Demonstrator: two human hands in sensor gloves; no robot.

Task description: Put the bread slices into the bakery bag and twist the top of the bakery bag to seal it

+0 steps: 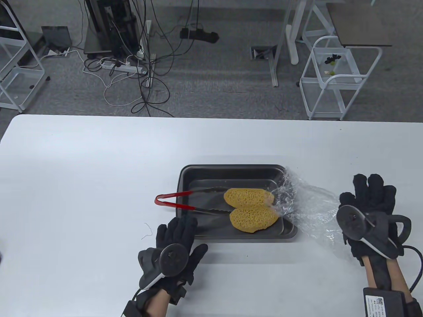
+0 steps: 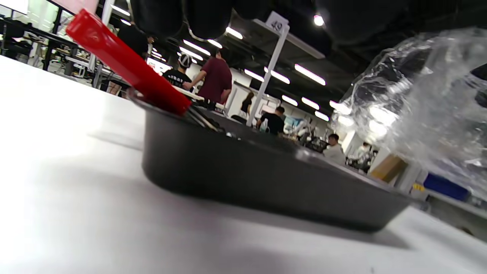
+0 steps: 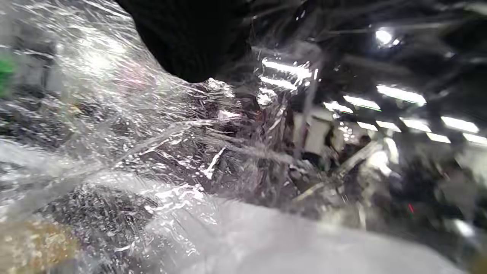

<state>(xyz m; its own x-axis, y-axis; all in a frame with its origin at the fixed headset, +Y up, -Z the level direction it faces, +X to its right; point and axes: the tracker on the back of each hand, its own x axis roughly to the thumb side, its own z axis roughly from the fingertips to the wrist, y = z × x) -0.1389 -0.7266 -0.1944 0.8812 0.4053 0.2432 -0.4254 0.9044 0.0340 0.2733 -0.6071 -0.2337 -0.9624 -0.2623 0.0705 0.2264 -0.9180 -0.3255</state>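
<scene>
- Table view: two yellow bread slices, the far bread slice (image 1: 248,197) and the near bread slice (image 1: 253,219), lie side by side in the black tray (image 1: 231,172) on the white table (image 1: 82,171).
- The red-handled tongs (image 1: 175,200) lie in the tray too, their red bend sticking out over its left rim and their dark tips near the slices.
- The clear bakery bag (image 1: 307,208) lies crumpled over the right end of the tray and on the table beside it. Its edge covers the right tips of both slices.
- My left hand (image 1: 175,251) rests flat on the table just in front of the tray, fingers straight and close together, tips at the near rim, holding nothing.
- My right hand (image 1: 371,211) is at the right end of the bag. The fingers look bent at the plastic, but I cannot tell if they pinch it.
- Left wrist view: I see the tray wall (image 2: 266,179), the red tong handle (image 2: 125,64) above it, and the bag (image 2: 418,106) on the right.
- Right wrist view: wrinkled plastic (image 3: 152,144) fills the picture, a dark gloved finger (image 3: 190,38) is at it, and a bit of yellow bread (image 3: 30,243) shows at the lower left.
</scene>
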